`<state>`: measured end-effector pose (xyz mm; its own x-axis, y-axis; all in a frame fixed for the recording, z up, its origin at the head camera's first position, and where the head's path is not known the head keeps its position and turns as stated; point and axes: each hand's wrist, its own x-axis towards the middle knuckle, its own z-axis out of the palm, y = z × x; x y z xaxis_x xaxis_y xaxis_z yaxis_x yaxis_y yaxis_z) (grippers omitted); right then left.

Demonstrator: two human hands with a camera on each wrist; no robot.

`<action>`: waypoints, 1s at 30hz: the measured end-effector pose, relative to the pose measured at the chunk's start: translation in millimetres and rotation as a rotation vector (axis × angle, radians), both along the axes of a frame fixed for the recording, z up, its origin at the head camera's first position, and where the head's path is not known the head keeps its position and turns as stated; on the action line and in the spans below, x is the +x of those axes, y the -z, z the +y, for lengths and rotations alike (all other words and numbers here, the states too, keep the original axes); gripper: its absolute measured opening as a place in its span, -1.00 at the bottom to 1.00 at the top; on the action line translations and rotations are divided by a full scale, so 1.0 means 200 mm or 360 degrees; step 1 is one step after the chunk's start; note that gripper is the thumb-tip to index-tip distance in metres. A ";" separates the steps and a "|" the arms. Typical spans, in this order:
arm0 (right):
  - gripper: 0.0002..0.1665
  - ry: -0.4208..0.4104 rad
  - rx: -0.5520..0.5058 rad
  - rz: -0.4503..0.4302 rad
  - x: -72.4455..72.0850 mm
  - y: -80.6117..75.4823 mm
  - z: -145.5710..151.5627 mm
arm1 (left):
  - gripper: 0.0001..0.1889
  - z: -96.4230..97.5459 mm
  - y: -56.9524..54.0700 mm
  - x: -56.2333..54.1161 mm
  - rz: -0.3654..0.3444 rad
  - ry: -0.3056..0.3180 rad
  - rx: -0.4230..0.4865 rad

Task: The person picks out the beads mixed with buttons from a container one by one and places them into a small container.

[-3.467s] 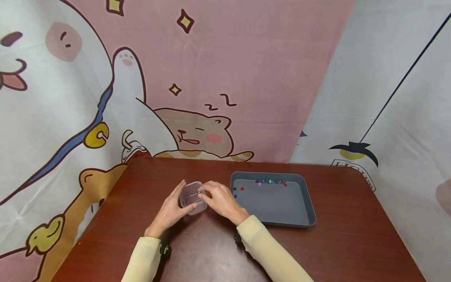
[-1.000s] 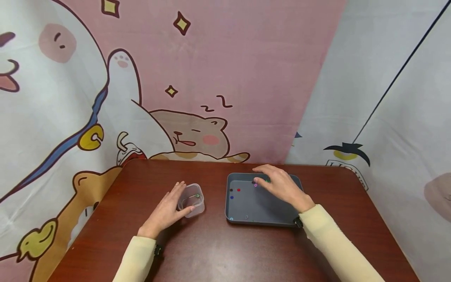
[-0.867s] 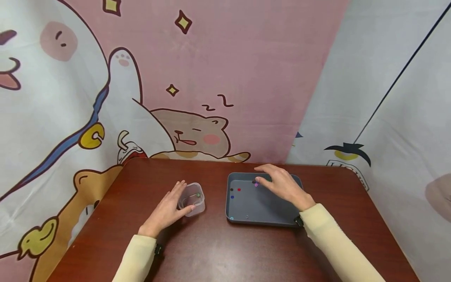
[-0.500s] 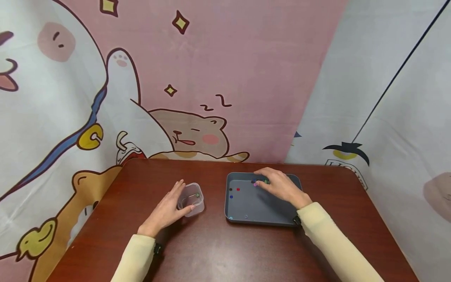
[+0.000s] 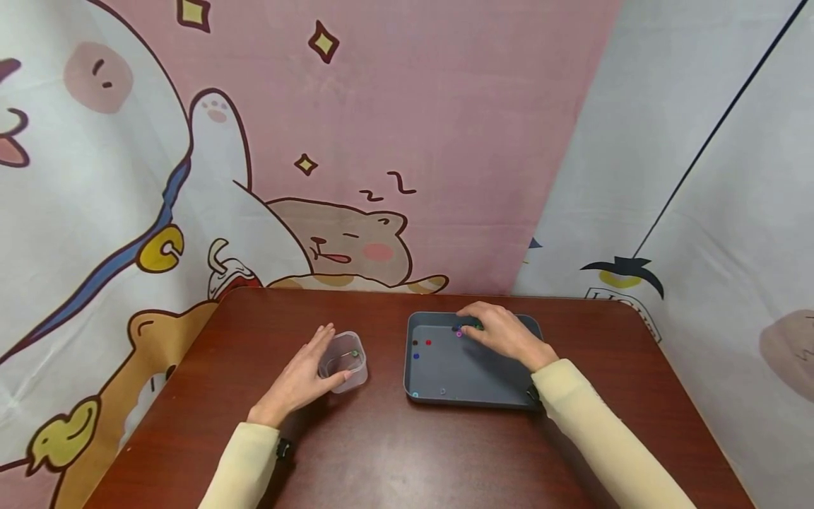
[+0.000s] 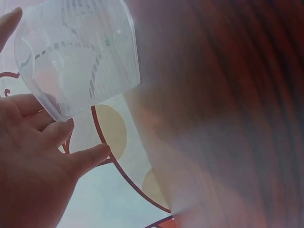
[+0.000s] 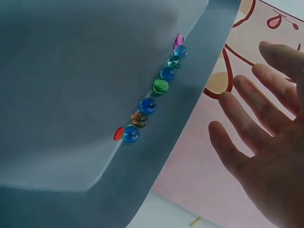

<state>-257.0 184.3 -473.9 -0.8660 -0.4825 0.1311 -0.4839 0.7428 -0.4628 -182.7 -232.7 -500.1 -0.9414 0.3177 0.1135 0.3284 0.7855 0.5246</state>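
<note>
While marbles (image 7: 148, 105) line the tray (image 5: 470, 371), right grip (image 5: 502, 336) hovers above.

A small clear plastic cup (image 5: 344, 362) stands upright left of centre, one green marble (image 5: 355, 353) inside. A row of coloured glass marbles (image 7: 148, 105) lines the dark grey rectangular tray's (image 5: 445, 371) far wall, centre frame.

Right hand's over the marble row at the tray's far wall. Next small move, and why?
Probably close thumb and forefinger on one marble. The right hand hovers over the marbles lined along the far wall of the grey tray, fingers spread and holding nothing in the wrist view. The left hand steadies the clear cup, which holds one marble.
</note>
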 end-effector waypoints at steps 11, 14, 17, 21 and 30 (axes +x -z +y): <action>-0.57 -0.0001 0.0089 -0.0052 -0.05 0.06 0.01 | 0.03 0.00 0.01 -0.01 -0.0014 0.0001 0.0009; -0.58 0.0001 0.0098 -0.0068 -0.05 0.08 0.00 | 0.02 0.00 0.01 -0.01 -0.0012 0.0008 0.0008; -0.57 0.0001 0.0111 -0.0078 -0.06 0.10 0.00 | 0.00 0.00 0.01 -0.01 0.0007 0.0017 -0.0003; -0.57 0.0000 0.0125 -0.0082 -0.06 0.12 -0.02 | -0.01 0.00 0.01 -0.01 0.0022 0.0014 -0.0009; -0.58 -0.0009 0.0124 -0.0057 -0.07 0.15 -0.03 | -0.03 0.00 0.02 -0.01 0.0055 0.0023 0.0015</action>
